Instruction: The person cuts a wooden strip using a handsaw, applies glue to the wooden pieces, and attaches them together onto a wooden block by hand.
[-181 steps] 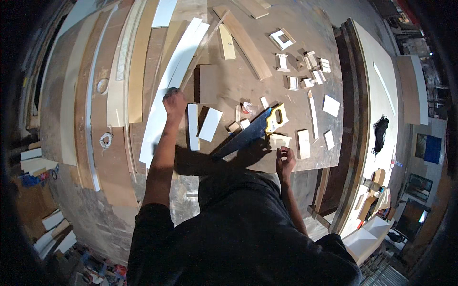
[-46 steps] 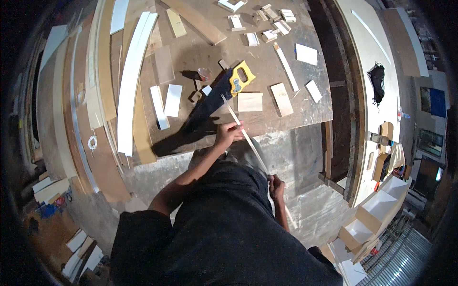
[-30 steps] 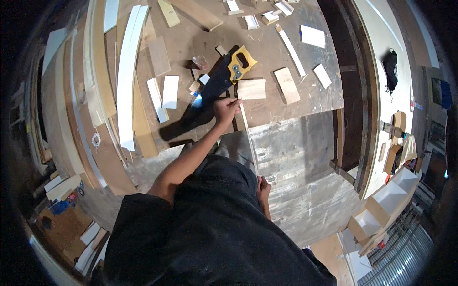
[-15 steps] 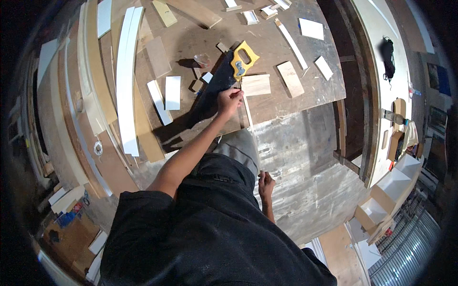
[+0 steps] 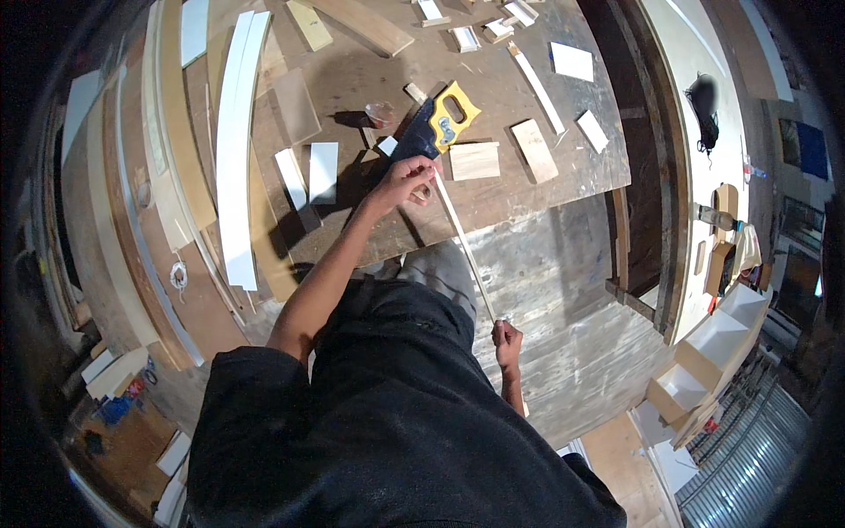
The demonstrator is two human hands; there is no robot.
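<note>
A long thin wooden strip (image 5: pixel 461 236) slants from the workbench down toward my right side. My left hand (image 5: pixel 403 185) is closed at its upper end, fingertips pinching it over the bench edge. Lower down, my right hand (image 5: pixel 508 343) is wrapped round the same strip, and a short bit of it shows past the wrist. Just beyond my left hand lies a handsaw (image 5: pixel 449 121) with a yellow handle; my hand hides part of its dark blade. A small wooden board (image 5: pixel 474 161) rests right of the saw.
The brown workbench (image 5: pixel 581 172) carries several wood offcuts and white pieces, such as a pale block (image 5: pixel 534 151). Long white boards (image 5: pixel 236 158) lie along the left. A small clear cup (image 5: pixel 379 113) stands behind the saw. White-lined boxes (image 5: pixel 713 343) sit at the right.
My right hand has moved slightly right and lower, now gripping the strip. My left hand has shifted a little left, and more of the strip shows between the hands.
</note>
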